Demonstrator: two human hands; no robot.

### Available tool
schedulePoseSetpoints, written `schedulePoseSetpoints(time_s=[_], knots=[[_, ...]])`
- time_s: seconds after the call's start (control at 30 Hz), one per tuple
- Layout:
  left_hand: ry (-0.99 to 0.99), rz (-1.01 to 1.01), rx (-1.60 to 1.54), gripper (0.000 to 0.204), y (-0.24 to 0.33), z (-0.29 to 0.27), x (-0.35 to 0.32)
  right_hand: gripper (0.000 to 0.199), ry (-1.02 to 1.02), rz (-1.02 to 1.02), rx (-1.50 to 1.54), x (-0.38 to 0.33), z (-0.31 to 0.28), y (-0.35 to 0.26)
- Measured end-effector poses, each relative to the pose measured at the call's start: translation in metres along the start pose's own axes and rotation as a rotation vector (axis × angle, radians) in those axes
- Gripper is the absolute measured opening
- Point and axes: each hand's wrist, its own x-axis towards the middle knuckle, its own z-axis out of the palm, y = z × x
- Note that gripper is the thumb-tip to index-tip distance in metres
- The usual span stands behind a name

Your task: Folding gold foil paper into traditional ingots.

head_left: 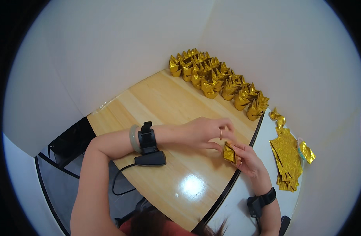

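A small folded piece of gold foil paper (229,153) is pinched between the thumb and fingers of my right hand (247,158), just above the table near the dark seam. To its left, my left hand (205,131) reaches across with bent fingers, a ring on one of them. Its thumb and forefinger stand apart beside the paper's upper left, and I see nothing held between them. Some of that hand's fingers are slightly blurred.
Several rows of folded gold paper ingots (212,84) stand along the back wall. Flat gold paper sheets (286,157) lie stacked on the white surface at right, with a loose folded piece (307,152) beside them. White walls (121,51) enclose the wooden table (157,98).
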Motion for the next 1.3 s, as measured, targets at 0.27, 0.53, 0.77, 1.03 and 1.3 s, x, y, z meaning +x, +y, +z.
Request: schedulePoseSetpoints(time_s=[0.27, 0.53, 0.77, 1.03, 1.3], knots=[[-0.238, 0.143, 0.147, 0.022, -0.009, 0.001, -0.005, 0.015, 0.250, -0.436, -0.795, -0.003, 0.007, -0.006], [-0.320, 0.103, 0.197, 0.016, -0.005, -0.004, -0.006, 0.021, 0.103, -0.750, -1.567, -0.027, 0.036, -0.023], [-0.335, 0.086, 0.164, 0.013, -0.007, -0.003, -0.003, 0.020, 0.118, -0.815, -1.788, -0.020, 0.030, -0.019], [-0.290, 0.059, 0.150, 0.013, -0.005, -0.002, -0.001, 0.014, 0.142, -0.771, -1.753, -0.021, 0.023, -0.018], [-0.139, -0.289, 0.085, 0.030, -0.003, 0.002, 0.003, 0.007, 0.441, -0.673, -1.425, -0.013, -0.001, -0.033]])
